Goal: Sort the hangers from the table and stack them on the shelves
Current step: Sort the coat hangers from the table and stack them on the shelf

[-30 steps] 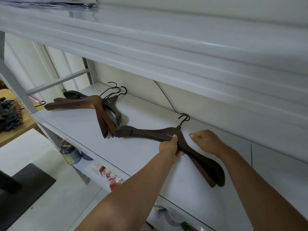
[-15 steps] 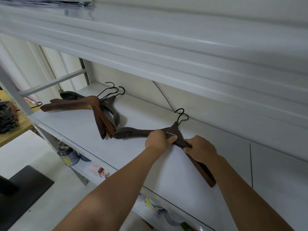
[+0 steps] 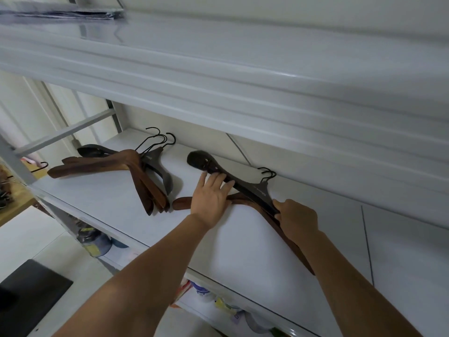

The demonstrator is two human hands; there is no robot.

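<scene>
Black hanger lies askew over a brown hanger on the white shelf, right of a hanger pile. Right hand pinches its right arm; left hand rests straight-fingered on its left arm. Its pale logo is unreadable.

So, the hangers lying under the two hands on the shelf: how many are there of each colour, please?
dark hanger: 1
brown hanger: 1
Total: 2
The heap of hangers further left overlaps too much for a sure count.
</scene>
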